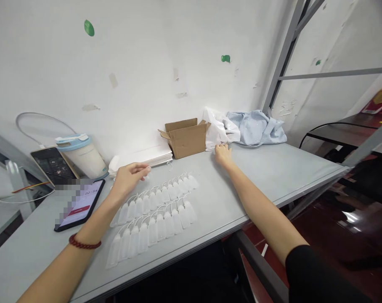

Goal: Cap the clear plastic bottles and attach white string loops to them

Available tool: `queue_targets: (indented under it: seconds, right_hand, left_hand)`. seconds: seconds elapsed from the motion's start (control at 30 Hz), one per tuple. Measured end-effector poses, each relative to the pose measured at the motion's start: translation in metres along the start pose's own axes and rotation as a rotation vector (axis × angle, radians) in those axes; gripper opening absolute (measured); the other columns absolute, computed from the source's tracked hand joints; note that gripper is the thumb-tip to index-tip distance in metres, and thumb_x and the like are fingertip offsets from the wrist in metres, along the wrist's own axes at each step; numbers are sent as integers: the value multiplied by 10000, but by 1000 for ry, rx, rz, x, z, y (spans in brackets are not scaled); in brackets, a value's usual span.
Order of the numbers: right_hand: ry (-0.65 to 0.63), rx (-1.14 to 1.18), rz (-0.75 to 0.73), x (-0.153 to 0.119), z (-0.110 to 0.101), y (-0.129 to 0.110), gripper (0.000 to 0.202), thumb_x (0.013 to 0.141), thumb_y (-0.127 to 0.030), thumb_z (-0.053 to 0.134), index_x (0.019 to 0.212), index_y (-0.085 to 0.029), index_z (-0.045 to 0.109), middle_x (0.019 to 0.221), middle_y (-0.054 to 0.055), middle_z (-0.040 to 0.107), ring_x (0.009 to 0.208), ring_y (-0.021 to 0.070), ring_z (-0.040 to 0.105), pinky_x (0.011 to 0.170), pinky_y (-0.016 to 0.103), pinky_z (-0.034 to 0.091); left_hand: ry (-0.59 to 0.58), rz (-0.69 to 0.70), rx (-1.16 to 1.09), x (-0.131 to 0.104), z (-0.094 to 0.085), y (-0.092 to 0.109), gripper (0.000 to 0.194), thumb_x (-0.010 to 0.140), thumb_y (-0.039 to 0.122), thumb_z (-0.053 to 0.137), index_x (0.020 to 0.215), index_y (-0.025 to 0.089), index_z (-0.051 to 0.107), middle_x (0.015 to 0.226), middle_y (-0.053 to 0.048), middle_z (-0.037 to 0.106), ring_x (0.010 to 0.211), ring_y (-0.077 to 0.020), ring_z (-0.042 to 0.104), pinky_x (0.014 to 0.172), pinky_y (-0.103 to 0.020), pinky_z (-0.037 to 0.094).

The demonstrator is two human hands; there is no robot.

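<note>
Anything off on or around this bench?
No spill visible. A small white loop lies by the paper stack, apart from the two rows of white pieces. Torn-looking scraps and green patches mark the wall. A white strip seems dropped on the red floor.

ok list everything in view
looped pieces: 2 rows, whitish, table centre
cardboard box: 1, brown, table back
plastic bag: 1, white, right of box
cloth bundle: 1, pale blue, beside bag
sheet stack: 1, white, left of box
tumbler: 1, whitish, blue lid, back left
propped phone: 1, dark, left
flat phone: 1, black-edged, left
cable loop: 1, white, left
table: 1, grey, centre
wall: 1, white, behind table
green patches: 3, green, walls
metal frame: 1, grey, right
armrest: 1, dark, below table
floor: dark red, lower right
bracelet: 1, dark red, left wrist
sleeve: 1, black, right arm
left hand: 1, bare, near sheet stack
right hand: 1, bare, near plastic bag
</note>
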State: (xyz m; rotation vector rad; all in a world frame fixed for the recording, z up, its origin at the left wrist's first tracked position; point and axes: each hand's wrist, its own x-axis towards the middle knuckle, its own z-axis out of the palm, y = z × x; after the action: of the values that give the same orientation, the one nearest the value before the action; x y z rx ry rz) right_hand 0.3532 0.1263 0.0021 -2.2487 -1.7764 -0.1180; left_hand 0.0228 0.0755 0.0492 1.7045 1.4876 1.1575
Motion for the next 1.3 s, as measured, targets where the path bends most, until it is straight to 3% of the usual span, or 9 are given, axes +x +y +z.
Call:
queue_targets:
  seconds: [0.17, 0.27, 0.43, 0.5, 0.57, 0.77, 0.97, 1.1, 1.3]
  right_hand:
    - [-71, 94, -63, -3, -8, -4, 350, 792, -26, 456, 1111, -103, 576, 1116, 212, 598, 1103, 319, 518, 889, 435, 389]
    - [-102, 220, -170, -7, -16, -19, 384, 828, -84, 447, 1198, -157, 521, 1113, 129, 623, 994, 217, 591, 844, 326, 441]
    - [-187, 941, -409, -36, -26, -60, 469, 795, -140, 470, 1260, -193, 429, 1080, 69, 592, 828, 150, 643, 798, 316, 487]
    - [-279, 1111, -474, -53, -27, -77, 499, 789, -177, 487, 1275, -233, 393, 1035, 44, 582, 817, 143, 651, 782, 317, 499]
    - [-335, 1233, -507, -68, -25, -91, 394, 784, -224, 514, 1173, -227, 450, 1010, 35, 582, 841, 146, 644, 776, 312, 499]
    - [-317, 1389, -402, -88, -23, -112, 244, 738, -336, 594, 919, -202, 501, 970, 45, 623, 750, 134, 600, 536, 223, 420]
    - [-433, 1577, -248, -91, -29, -111, 329, 618, -368, 738, 809, -177, 549, 792, 13, 604, 759, 160, 631, 615, 250, 430]
    - [-539, 1621, -274, -93, -29, -113, 342, 589, -350, 775, 795, -174, 566, 752, 3, 612, 795, 180, 653, 665, 263, 446]
    - [-616, 1626, -303, -98, -29, -115, 307, 623, -357, 767, 781, -176, 575, 763, -1, 622, 825, 184, 664, 680, 268, 450]
  left_hand:
    - [85, -103, -291, -20, -8, -8, 312, 535, 296, 770, 743, 167, 576, 644, -14, 676, 586, -135, 572, 571, -245, 456]
    - [46, -72, -342, -24, -3, -4, 290, 555, 302, 762, 728, 157, 580, 683, -33, 688, 572, -122, 578, 589, -256, 474]
    - [-29, -70, -377, -35, 6, 7, 246, 596, 305, 748, 715, 137, 613, 703, -61, 696, 565, -123, 587, 611, -274, 497]
    - [-43, -57, -397, -39, 9, 9, 228, 612, 297, 741, 716, 135, 617, 714, -65, 699, 567, -124, 588, 606, -275, 501]
    - [-55, -40, -405, -42, 11, 10, 216, 626, 293, 734, 723, 136, 623, 725, -62, 699, 576, -127, 593, 604, -277, 505]
    - [-105, -6, -413, -46, 21, 7, 201, 664, 305, 719, 739, 137, 637, 720, -41, 687, 619, -136, 619, 643, -288, 531]
    - [-25, 0, -462, -47, 27, 6, 211, 675, 308, 714, 758, 136, 625, 703, -24, 677, 620, -136, 630, 665, -296, 541]
    - [58, 19, -512, -47, 28, 6, 232, 672, 319, 719, 774, 133, 624, 712, -18, 670, 646, -136, 633, 699, -303, 540]
    - [79, 18, -526, -47, 27, 5, 215, 657, 313, 732, 771, 138, 678, 719, -7, 670, 642, -127, 622, 728, -298, 533]
